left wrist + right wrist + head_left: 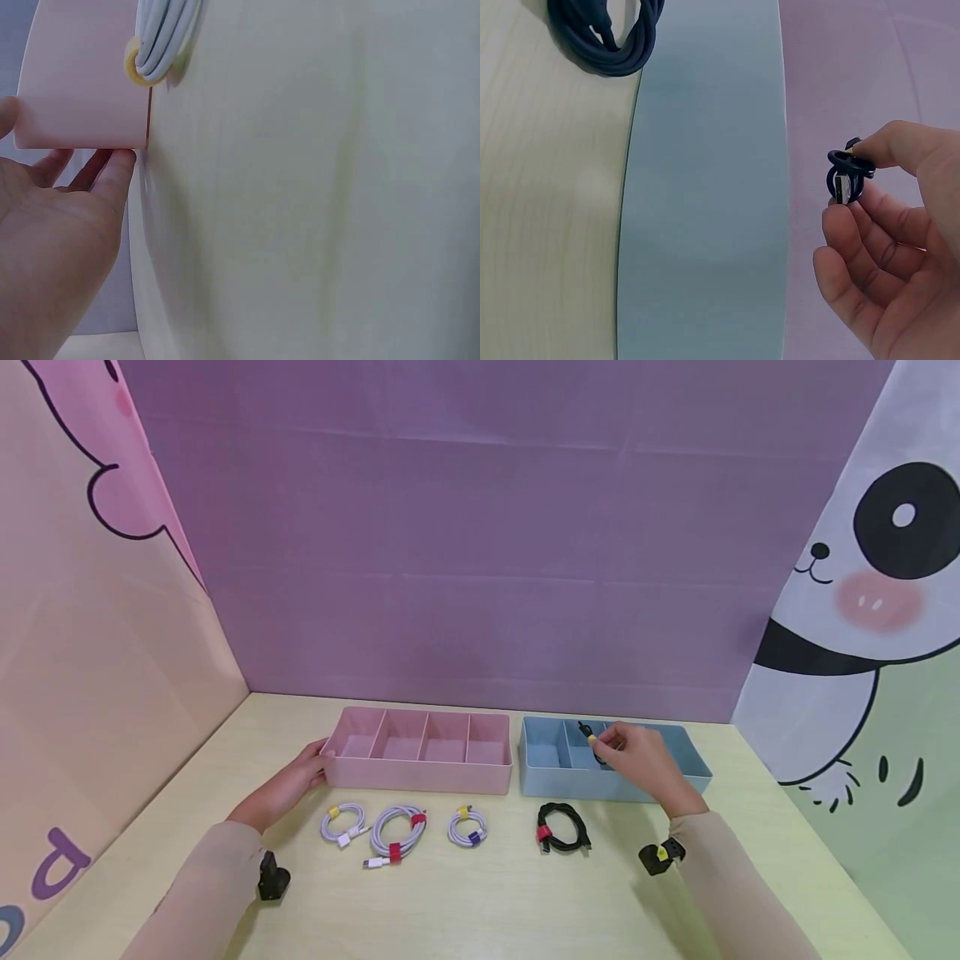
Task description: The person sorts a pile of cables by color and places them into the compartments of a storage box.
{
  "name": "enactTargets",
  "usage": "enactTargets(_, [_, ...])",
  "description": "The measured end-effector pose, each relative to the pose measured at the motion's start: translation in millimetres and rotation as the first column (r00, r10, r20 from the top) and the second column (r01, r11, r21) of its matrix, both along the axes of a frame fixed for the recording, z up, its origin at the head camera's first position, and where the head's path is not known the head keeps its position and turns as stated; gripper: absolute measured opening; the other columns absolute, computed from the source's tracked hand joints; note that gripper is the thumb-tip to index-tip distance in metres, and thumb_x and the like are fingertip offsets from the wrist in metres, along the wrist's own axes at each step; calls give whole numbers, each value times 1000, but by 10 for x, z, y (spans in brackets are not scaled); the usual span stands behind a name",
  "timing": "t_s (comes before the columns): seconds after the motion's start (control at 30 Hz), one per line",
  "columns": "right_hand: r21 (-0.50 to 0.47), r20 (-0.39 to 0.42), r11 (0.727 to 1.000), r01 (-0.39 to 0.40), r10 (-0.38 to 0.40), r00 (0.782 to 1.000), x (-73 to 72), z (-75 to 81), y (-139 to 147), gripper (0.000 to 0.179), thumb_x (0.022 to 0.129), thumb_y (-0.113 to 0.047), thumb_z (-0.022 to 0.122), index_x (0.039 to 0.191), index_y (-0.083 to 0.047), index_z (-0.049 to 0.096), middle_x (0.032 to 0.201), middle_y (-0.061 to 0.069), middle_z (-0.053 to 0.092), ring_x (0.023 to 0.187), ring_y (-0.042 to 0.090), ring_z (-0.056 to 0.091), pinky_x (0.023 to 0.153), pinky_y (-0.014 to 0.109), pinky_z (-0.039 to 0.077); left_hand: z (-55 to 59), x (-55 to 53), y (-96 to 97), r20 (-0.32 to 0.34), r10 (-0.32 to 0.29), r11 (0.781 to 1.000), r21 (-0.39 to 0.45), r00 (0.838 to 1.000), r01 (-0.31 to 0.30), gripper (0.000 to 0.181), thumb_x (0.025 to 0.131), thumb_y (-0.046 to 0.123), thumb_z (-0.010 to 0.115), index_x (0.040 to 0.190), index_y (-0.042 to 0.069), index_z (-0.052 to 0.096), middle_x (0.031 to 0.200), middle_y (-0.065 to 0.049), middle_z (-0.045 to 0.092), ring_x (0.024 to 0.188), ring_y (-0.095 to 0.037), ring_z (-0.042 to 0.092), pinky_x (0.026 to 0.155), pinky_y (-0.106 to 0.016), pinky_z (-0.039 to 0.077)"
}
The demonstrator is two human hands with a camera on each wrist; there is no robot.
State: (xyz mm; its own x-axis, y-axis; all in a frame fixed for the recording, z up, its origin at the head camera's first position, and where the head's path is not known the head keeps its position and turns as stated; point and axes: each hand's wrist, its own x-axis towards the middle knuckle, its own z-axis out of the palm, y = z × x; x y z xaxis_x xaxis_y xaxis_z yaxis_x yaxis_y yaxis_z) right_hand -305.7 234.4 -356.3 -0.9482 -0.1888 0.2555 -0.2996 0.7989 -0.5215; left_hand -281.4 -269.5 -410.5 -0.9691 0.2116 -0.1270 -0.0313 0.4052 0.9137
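My left hand grips the left end of a pink divided box, thumb by the top rim and fingers against the end wall. Above a blue divided box, my right hand pinches a small coiled black cable between thumb and fingers. A yellow band shows on this cable in the head view, and its metal USB plug faces the right wrist camera. The pink box's compartments look bare. Part of the blue box's inside is hidden behind my right hand.
In front of the pink box lie a white cable with a yellow tie, a larger one with red ties and a small one with yellow and blue ties. A black cable lies before the blue box. A purple backdrop stands behind.
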Motion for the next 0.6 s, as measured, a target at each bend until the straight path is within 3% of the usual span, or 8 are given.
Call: enactTargets(0.6, [9,17,1000,-12,12,1000,-98,-44,28,21,87,-34,61,88,-14,64,78,-4,61,67,13,55,59,30,47,16,7,0,16,1,1000,-13,1000,-1,80,93,57,30,146,8,-4,149,-20,3,133,-38,17,108,-50,17])
